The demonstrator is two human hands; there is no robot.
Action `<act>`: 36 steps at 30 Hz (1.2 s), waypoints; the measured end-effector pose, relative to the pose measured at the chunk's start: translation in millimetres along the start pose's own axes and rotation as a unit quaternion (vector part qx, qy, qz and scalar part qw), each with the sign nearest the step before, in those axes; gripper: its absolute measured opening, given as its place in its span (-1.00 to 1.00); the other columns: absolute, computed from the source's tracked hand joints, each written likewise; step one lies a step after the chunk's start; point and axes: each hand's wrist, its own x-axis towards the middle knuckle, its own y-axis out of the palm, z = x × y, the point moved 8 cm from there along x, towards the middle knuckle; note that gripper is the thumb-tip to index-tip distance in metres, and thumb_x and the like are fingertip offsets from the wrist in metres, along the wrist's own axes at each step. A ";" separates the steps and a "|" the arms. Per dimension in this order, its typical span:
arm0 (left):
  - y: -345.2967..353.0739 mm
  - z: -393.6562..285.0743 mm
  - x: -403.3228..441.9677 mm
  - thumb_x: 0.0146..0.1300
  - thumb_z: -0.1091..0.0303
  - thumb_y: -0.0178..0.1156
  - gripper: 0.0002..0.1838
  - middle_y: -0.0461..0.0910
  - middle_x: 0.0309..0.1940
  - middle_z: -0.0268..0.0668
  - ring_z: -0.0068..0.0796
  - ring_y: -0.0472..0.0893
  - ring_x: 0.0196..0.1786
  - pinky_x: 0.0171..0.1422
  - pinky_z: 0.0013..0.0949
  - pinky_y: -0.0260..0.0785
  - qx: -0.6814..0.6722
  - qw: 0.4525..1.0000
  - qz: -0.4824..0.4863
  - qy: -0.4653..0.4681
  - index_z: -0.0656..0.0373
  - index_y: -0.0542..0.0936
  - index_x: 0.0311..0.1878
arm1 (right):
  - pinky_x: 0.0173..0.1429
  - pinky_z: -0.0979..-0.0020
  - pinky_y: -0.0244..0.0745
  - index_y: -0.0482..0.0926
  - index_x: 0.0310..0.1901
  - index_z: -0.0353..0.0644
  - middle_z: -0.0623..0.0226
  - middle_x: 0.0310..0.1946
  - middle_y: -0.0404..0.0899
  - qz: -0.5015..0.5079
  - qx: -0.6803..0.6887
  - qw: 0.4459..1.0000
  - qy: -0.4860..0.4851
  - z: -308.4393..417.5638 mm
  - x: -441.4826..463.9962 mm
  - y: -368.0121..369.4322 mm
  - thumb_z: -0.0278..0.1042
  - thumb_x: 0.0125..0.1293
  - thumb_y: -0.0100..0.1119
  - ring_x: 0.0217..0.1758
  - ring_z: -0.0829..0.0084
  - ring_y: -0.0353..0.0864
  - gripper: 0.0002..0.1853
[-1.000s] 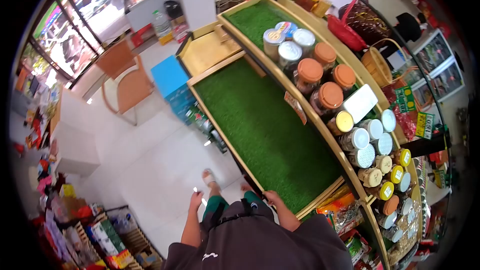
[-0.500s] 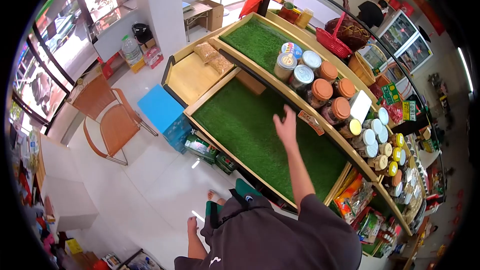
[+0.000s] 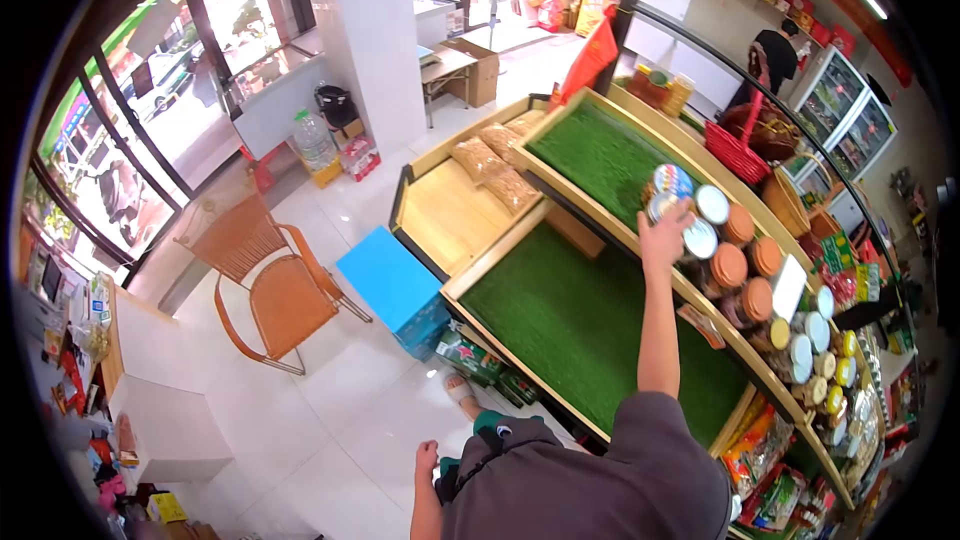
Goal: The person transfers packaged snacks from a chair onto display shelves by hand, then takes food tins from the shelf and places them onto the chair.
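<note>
My right hand reaches over the upper shelf at a jar with a silver lid. Its fingers are apart around the near side of that jar and partly cover it; whether they touch it I cannot tell. Beside the jar stand a tub with a blue and white top, a white-lidded jar and another pale-lidded jar. Orange-lidded jars follow to the right. By my left side, my left hand hangs low over the floor with its fingers curled in and nothing visible in them.
Green turf lines the lower tray and upper shelf. Bagged goods lie in the wooden bin. A blue box, a brown chair and a pillar stand leftward. Another person is at the back.
My right hand has moved from above the lower green tray up to the silver-lidded jar on the upper shelf. The view has shifted, and more of the bagged goods shows.
</note>
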 end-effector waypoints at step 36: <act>64.3 -434.6 -46.8 0.24 -0.09 -0.04 -0.43 0.51 -0.02 -0.18 -0.26 0.55 -0.01 0.06 -0.21 0.46 -0.383 0.831 0.392 -0.099 0.14 0.36 0.16 | -0.12 0.22 0.54 0.32 0.14 -0.07 0.12 0.08 0.19 0.444 0.340 0.793 -0.240 222.4 -281.1 78.4 0.06 -0.21 0.47 -0.15 0.06 0.55 -0.16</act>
